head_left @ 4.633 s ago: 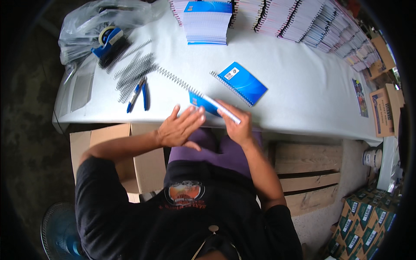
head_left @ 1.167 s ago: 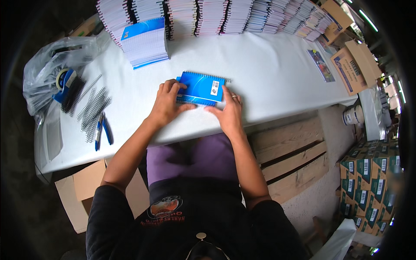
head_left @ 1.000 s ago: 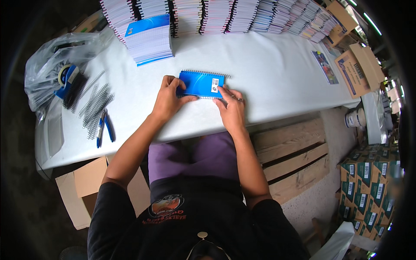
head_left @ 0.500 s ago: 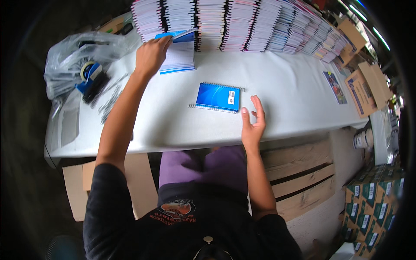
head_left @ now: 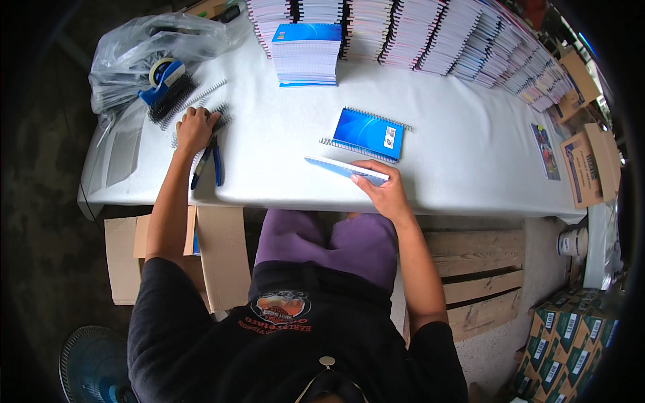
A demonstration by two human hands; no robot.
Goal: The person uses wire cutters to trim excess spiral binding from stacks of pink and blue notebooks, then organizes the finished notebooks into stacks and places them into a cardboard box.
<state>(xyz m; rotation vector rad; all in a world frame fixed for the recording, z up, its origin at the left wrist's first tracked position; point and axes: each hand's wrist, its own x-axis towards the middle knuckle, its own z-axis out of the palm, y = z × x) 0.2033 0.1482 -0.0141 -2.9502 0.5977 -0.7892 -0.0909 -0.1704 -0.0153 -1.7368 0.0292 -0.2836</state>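
My left hand (head_left: 194,129) is at a bunch of loose metal spiral coils (head_left: 220,115) on the left of the table, its bent fingers closed on them; the fingertips are partly hidden. In my right hand (head_left: 384,189) is a thin blue-covered notepad (head_left: 342,168), tilted nearly edge-on near the table's front. Just beyond it lies a blue notebook (head_left: 366,133), with spiral coils along both long edges. Next to my left hand are a dark marker (head_left: 199,169) and a blue-handled tool (head_left: 217,164). Farther back stands a stack of blue-covered notepads (head_left: 306,60).
Tall stacks of spiral-bound notebooks (head_left: 416,37) line the far edge. At left are a blue tape dispenser (head_left: 163,79) and a clear plastic bag (head_left: 121,60). Cardboard boxes (head_left: 583,168) stand at right; an open carton (head_left: 222,252) is below the table, left of my legs.
My left hand has moved from the notepad stack down to the loose coils. My right hand, empty before, now grips a notepad. The view has shifted somewhat.
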